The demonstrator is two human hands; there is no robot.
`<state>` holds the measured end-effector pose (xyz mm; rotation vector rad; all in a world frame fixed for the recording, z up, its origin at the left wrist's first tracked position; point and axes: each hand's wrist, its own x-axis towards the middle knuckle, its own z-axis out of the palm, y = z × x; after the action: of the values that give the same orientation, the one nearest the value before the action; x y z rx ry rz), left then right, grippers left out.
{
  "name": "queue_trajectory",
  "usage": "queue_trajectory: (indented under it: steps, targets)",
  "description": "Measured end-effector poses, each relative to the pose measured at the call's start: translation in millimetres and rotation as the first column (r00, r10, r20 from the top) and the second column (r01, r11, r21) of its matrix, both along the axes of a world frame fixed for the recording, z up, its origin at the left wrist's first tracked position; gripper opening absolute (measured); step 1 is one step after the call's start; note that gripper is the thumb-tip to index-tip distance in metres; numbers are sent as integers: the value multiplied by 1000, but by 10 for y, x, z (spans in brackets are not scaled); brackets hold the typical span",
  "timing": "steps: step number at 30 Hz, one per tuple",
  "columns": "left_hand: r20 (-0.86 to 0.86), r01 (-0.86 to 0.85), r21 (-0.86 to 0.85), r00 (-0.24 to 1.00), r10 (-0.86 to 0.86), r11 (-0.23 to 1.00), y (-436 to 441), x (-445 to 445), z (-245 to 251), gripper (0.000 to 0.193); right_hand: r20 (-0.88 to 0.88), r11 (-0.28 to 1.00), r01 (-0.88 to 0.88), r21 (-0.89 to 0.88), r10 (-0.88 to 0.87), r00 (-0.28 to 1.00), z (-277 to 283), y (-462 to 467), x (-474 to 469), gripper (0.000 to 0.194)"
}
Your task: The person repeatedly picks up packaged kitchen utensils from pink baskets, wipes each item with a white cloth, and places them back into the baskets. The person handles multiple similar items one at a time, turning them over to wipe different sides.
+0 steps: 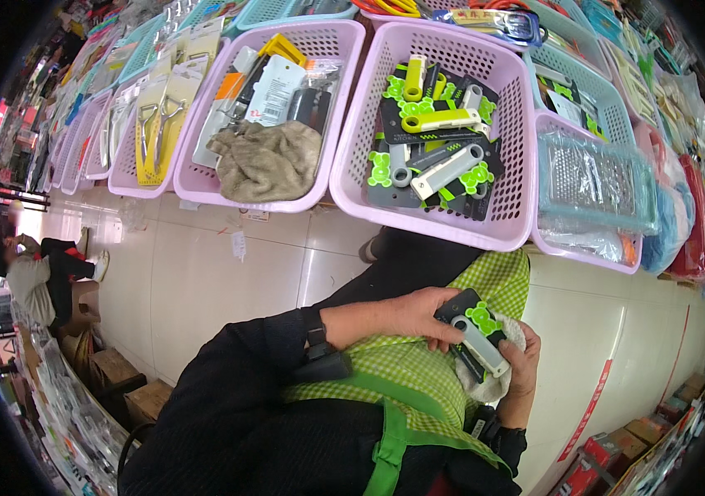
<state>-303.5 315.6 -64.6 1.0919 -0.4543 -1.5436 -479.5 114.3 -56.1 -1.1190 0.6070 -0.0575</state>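
Observation:
A carded kitchen tool [482,350] with a grey and white handle is held over my lap. Its black backing card bears a bright green bear shape. My left hand [414,319] grips the card's upper left side, thumb on the front. A whitish cloth [481,385] is bunched behind the card, and my right hand [523,363] holds it against the card's right side. The fingers behind the card are partly hidden. Just beyond, a lilac perforated basket [433,228] holds several similar carded tools [448,170] with grey or lime handles.
Left of it, another lilac basket [253,201] contains packaged tools and a crumpled brown-grey cloth [268,161]. Carded peelers [163,124] lie farther left. A wrapped grater [597,177] tops a basket at right. A seated person [33,279] is at far left; cartons [622,452] stand lower right.

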Motion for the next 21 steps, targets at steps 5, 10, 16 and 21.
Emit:
queue_trajectory:
  steps: [5, 10, 16, 21]
  targets:
    - [-183, -80, 23, 980, 83, 997, -109, -9, -194, 38, -172, 935, -33, -352, -30, 985, 51, -161, -32, 40]
    - [-145, -261, 6, 955, 259, 965, -187, -58, -367, 39, 18, 766, 372, -525, -426, 904, 280, -214, -131, 38]
    - [-141, -256, -45, 958, 248, 966, -282, -66, -425, 39, -112, 142, -143, -980, 202, 973, 452, 234, 263, 44]
    - [303, -235, -136, 915, 266, 962, -329, -54, -488, 44, -373, -101, -360, -927, 296, 879, 209, 499, 577, 47]
